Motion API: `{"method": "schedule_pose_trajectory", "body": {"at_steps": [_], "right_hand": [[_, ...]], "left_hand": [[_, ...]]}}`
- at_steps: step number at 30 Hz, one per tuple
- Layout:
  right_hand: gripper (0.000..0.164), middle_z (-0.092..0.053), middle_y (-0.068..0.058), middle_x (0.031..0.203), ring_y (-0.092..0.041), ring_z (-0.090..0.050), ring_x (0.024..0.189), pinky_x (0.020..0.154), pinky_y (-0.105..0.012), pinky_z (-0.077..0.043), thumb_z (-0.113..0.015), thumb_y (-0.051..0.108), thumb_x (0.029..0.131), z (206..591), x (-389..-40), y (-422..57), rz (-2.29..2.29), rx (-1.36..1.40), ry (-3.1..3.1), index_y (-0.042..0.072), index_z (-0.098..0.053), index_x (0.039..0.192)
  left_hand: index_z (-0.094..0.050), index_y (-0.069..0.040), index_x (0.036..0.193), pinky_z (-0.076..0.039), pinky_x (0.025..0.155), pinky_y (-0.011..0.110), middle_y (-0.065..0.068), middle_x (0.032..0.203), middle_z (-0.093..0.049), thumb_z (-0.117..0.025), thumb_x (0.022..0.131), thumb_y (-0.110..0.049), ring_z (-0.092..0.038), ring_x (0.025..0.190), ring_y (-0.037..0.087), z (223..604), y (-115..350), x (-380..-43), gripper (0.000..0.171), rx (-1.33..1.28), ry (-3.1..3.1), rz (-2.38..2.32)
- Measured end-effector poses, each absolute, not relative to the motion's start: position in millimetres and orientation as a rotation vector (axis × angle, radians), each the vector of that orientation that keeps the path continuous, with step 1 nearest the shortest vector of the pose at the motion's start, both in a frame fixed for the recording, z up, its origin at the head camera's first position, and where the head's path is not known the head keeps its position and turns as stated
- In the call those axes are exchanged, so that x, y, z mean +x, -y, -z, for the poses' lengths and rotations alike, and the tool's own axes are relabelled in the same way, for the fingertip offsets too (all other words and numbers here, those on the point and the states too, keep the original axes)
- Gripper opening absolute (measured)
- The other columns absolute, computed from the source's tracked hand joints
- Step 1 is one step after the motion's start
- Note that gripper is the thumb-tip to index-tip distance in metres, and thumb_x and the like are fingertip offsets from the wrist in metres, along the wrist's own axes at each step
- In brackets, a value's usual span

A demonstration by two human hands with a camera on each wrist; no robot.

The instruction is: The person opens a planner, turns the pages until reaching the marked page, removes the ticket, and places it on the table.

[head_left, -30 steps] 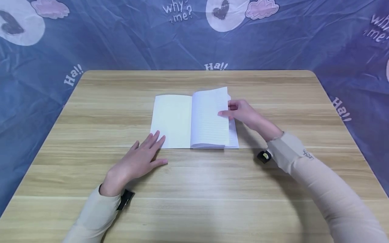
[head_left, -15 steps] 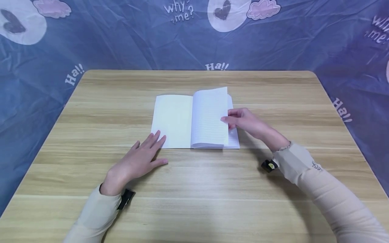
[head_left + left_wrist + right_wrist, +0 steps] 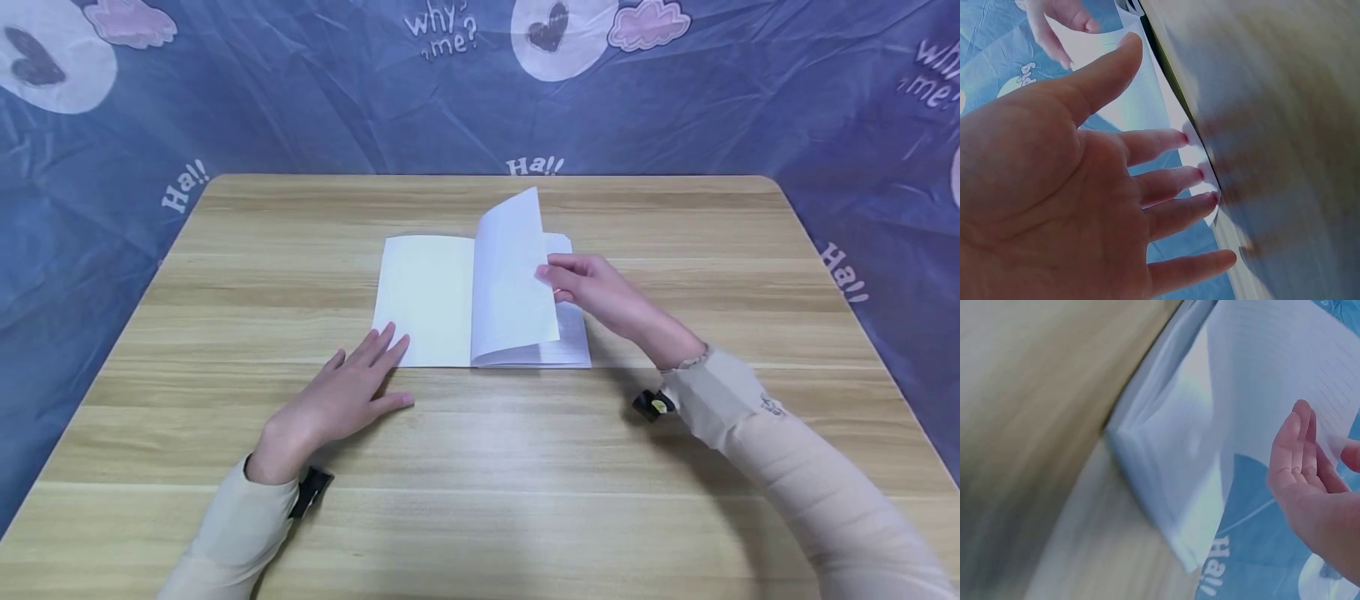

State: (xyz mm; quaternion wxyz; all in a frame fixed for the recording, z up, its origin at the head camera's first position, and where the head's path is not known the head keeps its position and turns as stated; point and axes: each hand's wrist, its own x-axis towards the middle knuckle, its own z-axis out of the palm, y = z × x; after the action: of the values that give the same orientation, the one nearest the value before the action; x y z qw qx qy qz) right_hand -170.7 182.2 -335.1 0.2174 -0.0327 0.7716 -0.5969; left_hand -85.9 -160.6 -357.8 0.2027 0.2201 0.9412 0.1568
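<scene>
An open notebook [image 3: 431, 292] lies on the table, its left side blank and its right side made up of lined sheets. My right hand [image 3: 600, 292] pinches the outer edge of a lifted page [image 3: 513, 275] between thumb and fingers. That page curves up from the spine, and lined paper shows beneath it. In the right wrist view the same hand [image 3: 1310, 469] is beside the raised page [image 3: 1272, 362]. With fingers spread and straight, my left hand [image 3: 337, 396] rests its fingertips on the notebook's lower left corner, as the left wrist view also shows.
The notebook sits near the middle of a wood-grain table [image 3: 465, 500]. Behind the table hangs a blue printed cloth [image 3: 322, 92]. Each wrist carries a small black device, such as the one at the left wrist [image 3: 311, 492].
The page in my right hand has risen and swung left toward the spine, uncovering more of the sheet below. The right hand moved slightly with it; my left hand has stayed put.
</scene>
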Motion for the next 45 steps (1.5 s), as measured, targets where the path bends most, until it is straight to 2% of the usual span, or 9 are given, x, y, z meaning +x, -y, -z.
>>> {"method": "schedule_pose_trajectory", "body": {"at_steps": [5, 11, 18, 21, 26, 33, 36, 40, 45], "right_hand": [[0.052, -0.050, -0.016, 0.134, -0.012, -0.058, 0.095, 0.100, -0.030, -0.045, -0.050, 0.018, 0.103, 330.0, -173.2, -163.3, 1.751, -0.156, -2.085, -0.008, -0.037, 0.146], [0.045, -0.054, -0.018, 0.125, -0.022, -0.061, 0.101, 0.093, -0.037, -0.052, -0.049, 0.014, 0.104, 330.9, -174.8, -140.5, 1.849, -0.337, -2.024, -0.007, -0.042, 0.144], [0.045, -0.058, -0.017, 0.135, -0.031, -0.060, 0.116, 0.094, -0.041, -0.051, -0.051, 0.018, 0.103, 336.6, -174.9, -122.3, 1.761, -0.589, -2.075, 0.000, -0.046, 0.145], [0.044, -0.058, -0.016, 0.135, -0.028, -0.058, 0.120, 0.097, -0.039, -0.049, -0.053, 0.016, 0.103, 339.4, -172.7, -116.3, 1.661, -0.662, -2.169, 0.001, -0.047, 0.143], [0.045, -0.055, -0.009, 0.141, -0.021, -0.050, 0.129, 0.104, -0.035, -0.043, -0.055, 0.021, 0.102, 348.0, -167.6, -108.5, 1.306, -0.842, -2.401, 0.003, -0.050, 0.143], [0.049, -0.040, -0.014, 0.152, -0.027, -0.032, 0.143, 0.117, -0.036, -0.023, -0.055, 0.024, 0.102, 361.6, -160.9, -101.9, 0.803, -1.117, -2.506, -0.003, -0.048, 0.142], [0.048, -0.038, -0.016, 0.152, -0.030, -0.030, 0.143, 0.117, -0.040, -0.024, -0.057, 0.024, 0.101, 364.4, -157.9, -99.4, 0.659, -1.209, -2.530, -0.004, -0.051, 0.139], [0.049, -0.038, -0.017, 0.152, -0.032, -0.030, 0.143, 0.116, -0.047, -0.025, -0.058, 0.025, 0.100, 365.2, -155.2, -96.9, 0.545, -1.248, -2.557, -0.004, -0.051, 0.139], [0.051, -0.035, -0.015, 0.155, -0.030, -0.028, 0.144, 0.117, -0.048, -0.023, -0.058, 0.027, 0.100, 365.4, -154.3, -95.5, 0.480, -1.222, -2.561, -0.001, -0.049, 0.142]], "left_hand": [[-0.020, -0.009, 0.157, -0.011, 0.113, 0.065, 0.013, 0.163, -0.008, -0.057, 0.098, -0.046, -0.005, 0.149, 0.034, 357.4, 163.1, -85.3, 0.079, 0.613, -2.628, -0.461], [-0.019, -0.010, 0.158, -0.011, 0.113, 0.065, 0.012, 0.164, -0.007, -0.056, 0.098, -0.047, -0.005, 0.149, 0.033, 354.6, 166.1, -84.9, 0.080, 0.608, -2.637, -0.473], [-0.018, -0.009, 0.158, -0.012, 0.113, 0.065, 0.012, 0.164, -0.007, -0.055, 0.098, -0.050, -0.005, 0.149, 0.033, 351.5, 169.5, -85.0, 0.081, 0.587, -2.650, -0.491], [-0.013, -0.009, 0.158, -0.010, 0.114, 0.063, 0.010, 0.164, -0.005, -0.054, 0.097, -0.052, -0.004, 0.149, 0.030, 351.2, 172.8, -86.4, 0.086, 0.554, -2.658, -0.511], [0.003, -0.009, 0.157, -0.009, 0.115, 0.062, 0.009, 0.164, 0.003, -0.054, 0.094, -0.060, -0.001, 0.150, 0.028, 347.7, 179.3, -89.0, 0.099, 0.471, -2.686, -0.563], [0.011, -0.006, 0.155, -0.011, 0.113, 0.064, 0.012, 0.162, 0.012, -0.051, 0.097, -0.056, 0.001, 0.149, 0.033, 342.3, 181.9, -91.7, 0.099, 0.451, -2.745, -0.522], [0.005, -0.004, 0.156, -0.011, 0.113, 0.065, 0.014, 0.163, 0.008, -0.052, 0.098, -0.053, 0.001, 0.149, 0.033, 341.9, 179.3, -91.1, 0.095, 0.485, -2.725, -0.524], [-0.015, -0.005, 0.157, -0.010, 0.113, 0.066, 0.015, 0.163, -0.004, -0.054, 0.098, -0.048, -0.004, 0.149, 0.034, 343.4, 175.5, -88.6, 0.083, 0.558, -2.681, -0.531], [-0.028, -0.009, 0.155, -0.011, 0.112, 0.066, 0.011, 0.163, -0.013, -0.054, 0.099, -0.046, -0.011, 0.148, 0.033, 348.2, 173.9, -87.9, 0.072, 0.615, -2.637, -0.512]]}}
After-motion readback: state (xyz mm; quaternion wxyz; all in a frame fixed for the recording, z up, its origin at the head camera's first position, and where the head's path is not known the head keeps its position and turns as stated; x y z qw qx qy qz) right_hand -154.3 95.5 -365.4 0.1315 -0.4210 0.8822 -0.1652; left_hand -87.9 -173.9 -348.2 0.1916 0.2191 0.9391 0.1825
